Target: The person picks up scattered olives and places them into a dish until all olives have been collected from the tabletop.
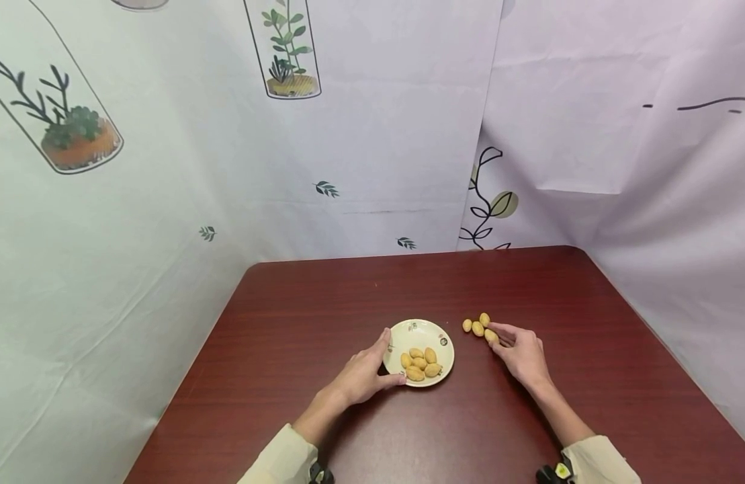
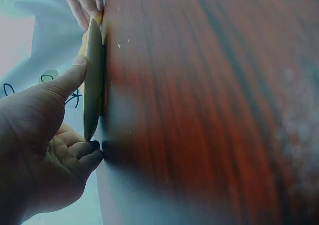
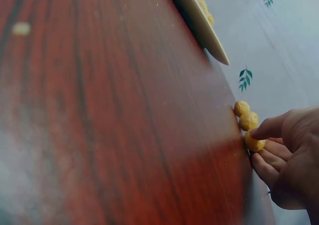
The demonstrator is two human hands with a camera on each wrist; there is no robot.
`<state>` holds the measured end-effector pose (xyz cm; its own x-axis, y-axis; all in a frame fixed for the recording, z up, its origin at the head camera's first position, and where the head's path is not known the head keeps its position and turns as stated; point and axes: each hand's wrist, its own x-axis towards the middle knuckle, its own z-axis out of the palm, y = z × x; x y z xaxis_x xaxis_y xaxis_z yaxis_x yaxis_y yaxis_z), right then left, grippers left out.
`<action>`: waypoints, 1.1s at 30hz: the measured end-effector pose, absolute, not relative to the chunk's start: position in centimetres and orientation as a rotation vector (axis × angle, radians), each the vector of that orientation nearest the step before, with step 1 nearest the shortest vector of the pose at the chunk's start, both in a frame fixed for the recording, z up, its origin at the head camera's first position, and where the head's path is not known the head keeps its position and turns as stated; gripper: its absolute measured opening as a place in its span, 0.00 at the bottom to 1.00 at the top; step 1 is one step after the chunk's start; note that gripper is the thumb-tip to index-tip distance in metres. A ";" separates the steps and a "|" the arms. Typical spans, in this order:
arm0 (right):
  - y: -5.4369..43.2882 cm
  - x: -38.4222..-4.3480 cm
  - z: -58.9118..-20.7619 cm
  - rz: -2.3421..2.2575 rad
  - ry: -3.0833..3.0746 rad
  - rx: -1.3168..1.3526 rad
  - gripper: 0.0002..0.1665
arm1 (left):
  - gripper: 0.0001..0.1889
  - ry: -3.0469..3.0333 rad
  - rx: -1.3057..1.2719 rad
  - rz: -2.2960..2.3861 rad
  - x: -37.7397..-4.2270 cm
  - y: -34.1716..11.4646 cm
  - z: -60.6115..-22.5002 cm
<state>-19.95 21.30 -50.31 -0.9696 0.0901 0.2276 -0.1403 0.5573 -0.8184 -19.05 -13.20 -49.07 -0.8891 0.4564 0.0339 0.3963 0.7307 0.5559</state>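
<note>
A cream plate with small printed motifs sits on the table and bears several small yellow oval pieces; I cannot tell their exact kind. My left hand holds the plate's left rim between thumb and fingers, also seen from the side in the left wrist view. To the right of the plate, a small cluster of the same yellow pieces lies on the table. My right hand pinches the nearest yellow oval piece of that cluster between thumb and fingers, low at the tabletop.
The dark red wooden table has rounded far corners. Pale fabric with printed plants hangs behind it and along both sides.
</note>
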 end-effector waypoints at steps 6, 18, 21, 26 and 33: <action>21.3 -20.0 -50.4 1.370 -2.545 0.034 0.20 | 0.55 2.831 0.703 0.862 -19.1 -13.2 -49.2; 21.5 -20.1 -50.6 1.397 -2.539 0.023 0.19 | 0.55 2.833 0.700 0.861 -19.0 -13.2 -49.2; 21.5 -20.2 -50.5 1.388 -2.549 0.007 0.19 | 0.55 2.833 0.699 0.865 -19.0 -13.2 -49.2; 21.3 -20.0 -50.1 1.449 -2.547 -0.030 0.20 | 0.55 2.831 0.701 0.872 -19.0 -13.2 -49.1; 20.3 -19.8 -49.8 1.533 -2.468 -0.016 0.19 | 0.55 2.832 0.697 0.872 -18.9 -13.2 -49.1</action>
